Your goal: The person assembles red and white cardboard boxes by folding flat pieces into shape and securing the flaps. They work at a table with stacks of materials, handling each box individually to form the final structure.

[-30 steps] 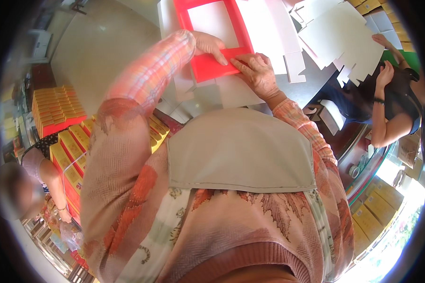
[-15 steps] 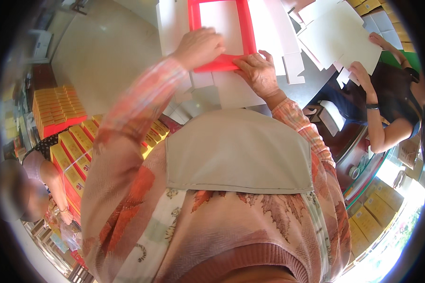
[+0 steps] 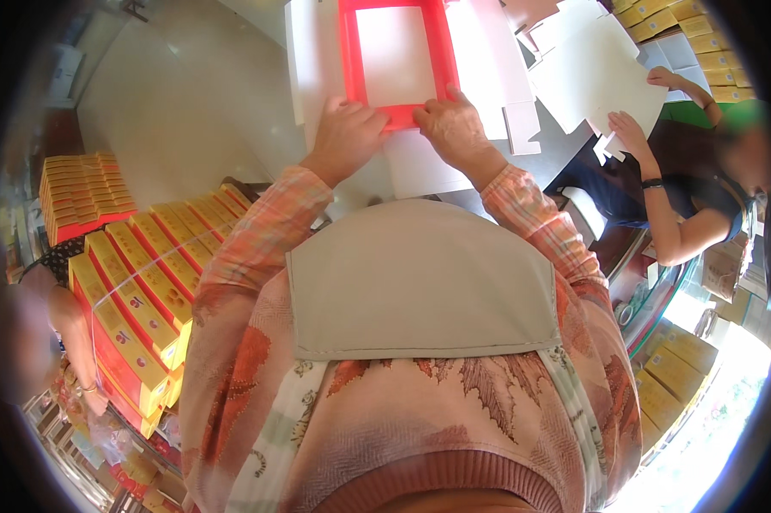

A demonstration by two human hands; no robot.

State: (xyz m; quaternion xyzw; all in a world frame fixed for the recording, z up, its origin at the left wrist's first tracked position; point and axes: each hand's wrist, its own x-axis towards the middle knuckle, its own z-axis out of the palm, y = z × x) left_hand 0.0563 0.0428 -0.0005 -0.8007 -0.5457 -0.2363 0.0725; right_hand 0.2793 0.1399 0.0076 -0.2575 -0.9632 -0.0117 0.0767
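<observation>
A shallow box with red walls (image 3: 405, 117) and a white bottom lies before me, its far end cut off by the view's edge. My left hand (image 3: 344, 138) is closed on the near left corner of the red wall, fingers curled over it. At the near right corner, my right hand (image 3: 456, 130) pinches the same wall between thumb and fingers. Flat white cardboard (image 3: 484, 68) lies under and around the box, with cut tabs along its right side.
On the right, a co-worker's hands (image 3: 629, 135) hold a flat white card sheet (image 3: 586, 73). Strapped yellow and red boxes (image 3: 138, 291) are piled at the left beside another person's arm (image 3: 76, 333). More yellow boxes (image 3: 676, 376) stand at lower right.
My left hand has come down from the box's left side to its near left corner. My right hand stays by the near right corner. The view has shifted slightly.
</observation>
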